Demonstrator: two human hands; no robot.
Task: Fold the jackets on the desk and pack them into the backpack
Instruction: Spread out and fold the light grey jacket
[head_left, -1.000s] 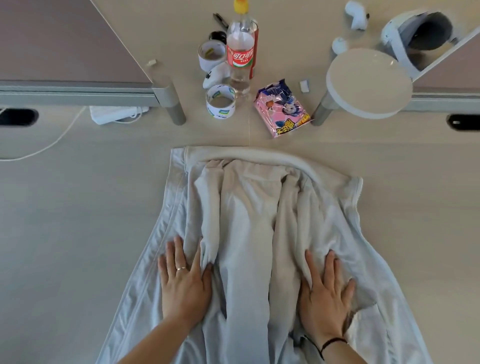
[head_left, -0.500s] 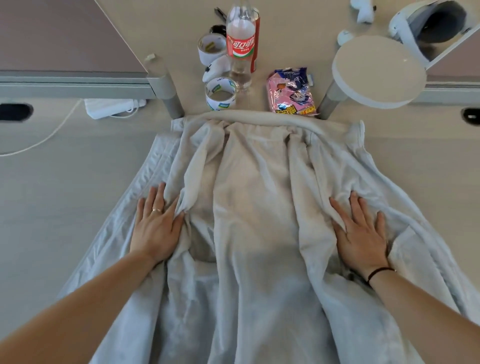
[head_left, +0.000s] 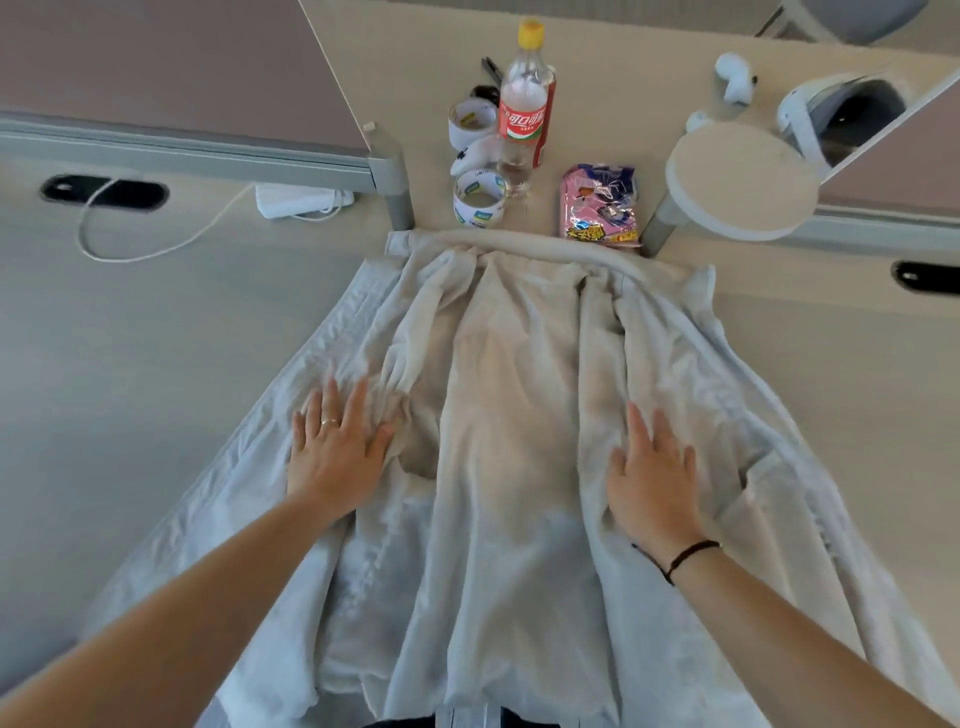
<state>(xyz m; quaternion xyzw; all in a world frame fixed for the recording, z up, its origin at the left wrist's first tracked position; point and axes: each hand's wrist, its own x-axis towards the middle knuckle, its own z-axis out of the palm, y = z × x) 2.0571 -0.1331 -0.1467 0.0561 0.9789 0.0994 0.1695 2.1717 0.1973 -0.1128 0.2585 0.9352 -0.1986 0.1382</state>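
- Two hands lie flat with straight fingers on the pale jacket (head_left: 511, 395): left hand (head_left: 335, 457) on its left half, right hand (head_left: 652, 473) on its right.
- The jacket is spread on the desk (head_left: 130, 338), collar near a tape roll (head_left: 479, 198), bottle (head_left: 523, 111) and snack packet (head_left: 600, 202).

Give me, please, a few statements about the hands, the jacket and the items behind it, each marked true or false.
1. Both hands lie flat on the jacket. True: left hand and right hand press it with straight fingers.
2. The bottle lies on its side. False: it stands upright.
3. A pink snack packet sits just beyond the collar. True.
4. The backpack stands beside the jacket. False: no backpack is in view.
5. The left hand wears a ring. True.
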